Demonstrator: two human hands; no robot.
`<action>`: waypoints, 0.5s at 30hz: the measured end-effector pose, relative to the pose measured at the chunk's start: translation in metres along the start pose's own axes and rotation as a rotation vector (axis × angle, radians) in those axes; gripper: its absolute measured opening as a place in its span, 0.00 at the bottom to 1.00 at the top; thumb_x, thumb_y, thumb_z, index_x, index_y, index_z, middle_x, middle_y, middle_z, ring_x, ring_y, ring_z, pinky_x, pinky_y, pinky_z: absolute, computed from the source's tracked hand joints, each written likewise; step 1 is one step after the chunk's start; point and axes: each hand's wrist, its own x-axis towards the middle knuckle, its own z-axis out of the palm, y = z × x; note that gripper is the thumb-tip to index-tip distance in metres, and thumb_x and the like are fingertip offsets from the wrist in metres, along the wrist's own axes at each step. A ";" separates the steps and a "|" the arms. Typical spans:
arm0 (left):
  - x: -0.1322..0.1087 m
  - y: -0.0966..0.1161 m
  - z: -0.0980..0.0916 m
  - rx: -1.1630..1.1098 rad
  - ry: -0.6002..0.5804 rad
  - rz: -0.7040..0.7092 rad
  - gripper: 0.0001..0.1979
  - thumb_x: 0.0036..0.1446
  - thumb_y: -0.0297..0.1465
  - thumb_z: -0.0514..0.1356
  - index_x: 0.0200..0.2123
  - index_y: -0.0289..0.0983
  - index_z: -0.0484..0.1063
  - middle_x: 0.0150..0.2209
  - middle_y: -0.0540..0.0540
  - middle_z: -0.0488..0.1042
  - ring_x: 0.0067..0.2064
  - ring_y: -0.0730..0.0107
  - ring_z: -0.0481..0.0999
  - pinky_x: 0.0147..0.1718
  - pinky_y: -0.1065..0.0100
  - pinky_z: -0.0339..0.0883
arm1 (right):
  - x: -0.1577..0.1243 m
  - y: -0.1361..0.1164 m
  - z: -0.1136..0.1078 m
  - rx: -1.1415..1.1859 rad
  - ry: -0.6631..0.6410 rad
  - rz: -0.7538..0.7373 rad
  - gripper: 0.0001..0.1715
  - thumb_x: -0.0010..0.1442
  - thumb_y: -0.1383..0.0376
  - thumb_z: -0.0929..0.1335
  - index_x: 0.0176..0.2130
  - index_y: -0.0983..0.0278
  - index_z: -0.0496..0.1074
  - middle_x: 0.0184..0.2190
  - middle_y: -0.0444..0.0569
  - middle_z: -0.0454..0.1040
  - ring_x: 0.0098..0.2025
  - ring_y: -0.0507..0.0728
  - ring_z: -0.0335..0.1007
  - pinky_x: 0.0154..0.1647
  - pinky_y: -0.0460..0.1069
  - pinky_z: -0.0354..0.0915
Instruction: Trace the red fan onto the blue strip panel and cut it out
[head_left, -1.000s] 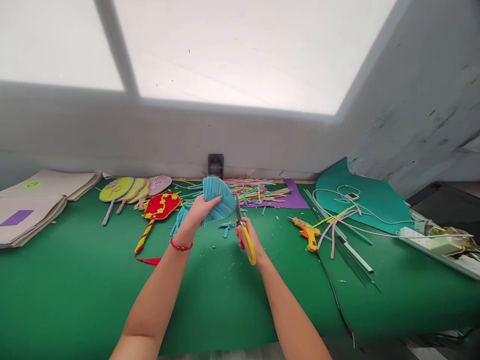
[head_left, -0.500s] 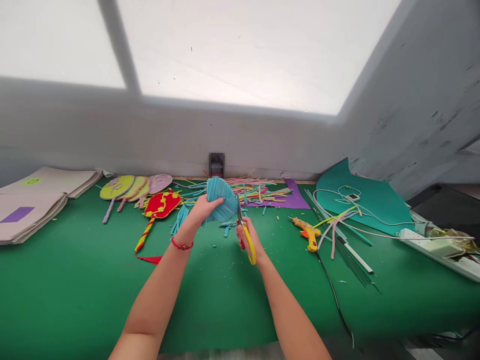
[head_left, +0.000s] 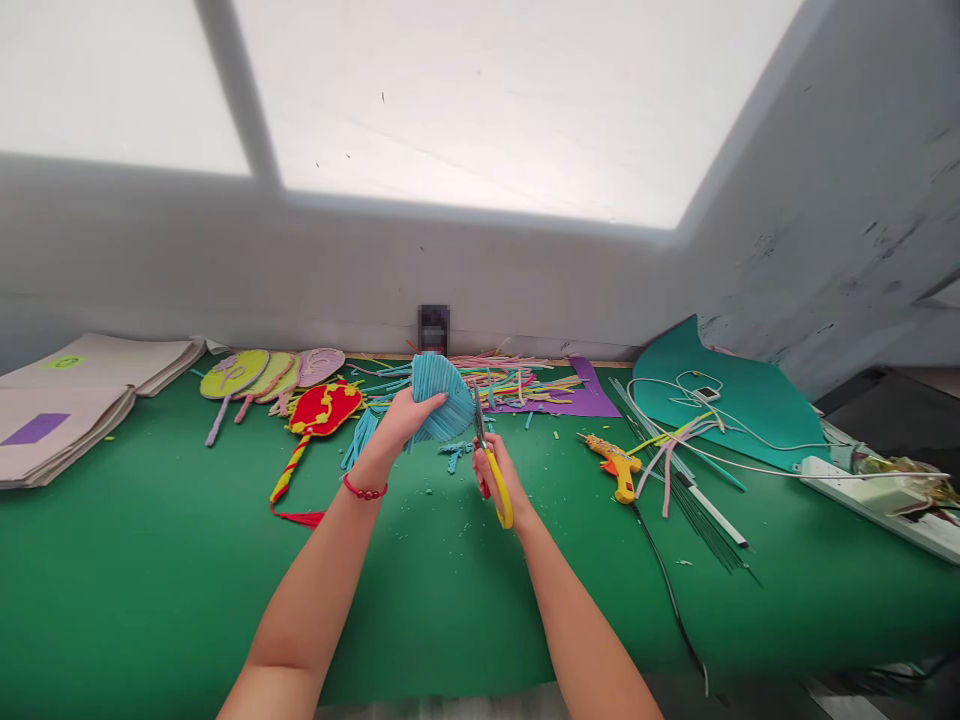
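Between the thumb and fingers of my left hand (head_left: 409, 413) is a round blue fan panel (head_left: 441, 390) faced with rows of fuzzy stems. It is held up over the table, tilted toward me. My right hand (head_left: 499, 470) is closed round the yellow handles of a pair of scissors (head_left: 500, 495). Their blades point away from me and lie at the panel's right edge; whether they touch it I cannot tell. Small blue offcuts (head_left: 454, 455) lie on the green table (head_left: 420, 600) below. Blue stems (head_left: 362, 440) hang or lie just left of my left hand.
Finished-looking fans lie at the left, among them a red and yellow one (head_left: 326, 408). Coloured stems (head_left: 525, 380) are heaped at the back on purple sheet (head_left: 596, 390). Rightward are a yellow glue gun (head_left: 619, 468), a white cable, a teal sheet (head_left: 742, 400) and a power strip (head_left: 870, 505).
The blue panel has shifted very slightly up and left in my left hand. The scissors and my right hand stay almost where they were.
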 end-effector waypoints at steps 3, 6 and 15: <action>0.000 0.000 0.000 -0.005 -0.002 0.002 0.19 0.45 0.39 0.67 0.40 0.35 0.77 0.43 0.41 0.80 0.45 0.54 0.78 0.43 0.60 0.73 | 0.000 0.000 0.000 -0.002 -0.004 0.001 0.28 0.58 0.42 0.63 0.47 0.58 0.59 0.28 0.38 0.58 0.20 0.46 0.53 0.16 0.41 0.58; 0.000 0.000 0.000 -0.003 -0.011 0.006 0.18 0.46 0.39 0.66 0.40 0.35 0.77 0.43 0.41 0.80 0.44 0.54 0.79 0.43 0.60 0.73 | 0.000 0.000 0.000 -0.010 -0.003 0.002 0.28 0.58 0.42 0.63 0.47 0.58 0.59 0.28 0.38 0.58 0.20 0.46 0.53 0.16 0.42 0.58; -0.001 0.000 0.001 0.017 -0.024 -0.013 0.19 0.45 0.40 0.67 0.39 0.35 0.77 0.42 0.41 0.80 0.44 0.54 0.79 0.42 0.61 0.74 | 0.000 -0.002 0.000 0.016 0.014 0.025 0.27 0.58 0.42 0.63 0.45 0.59 0.59 0.24 0.36 0.60 0.16 0.46 0.54 0.13 0.42 0.57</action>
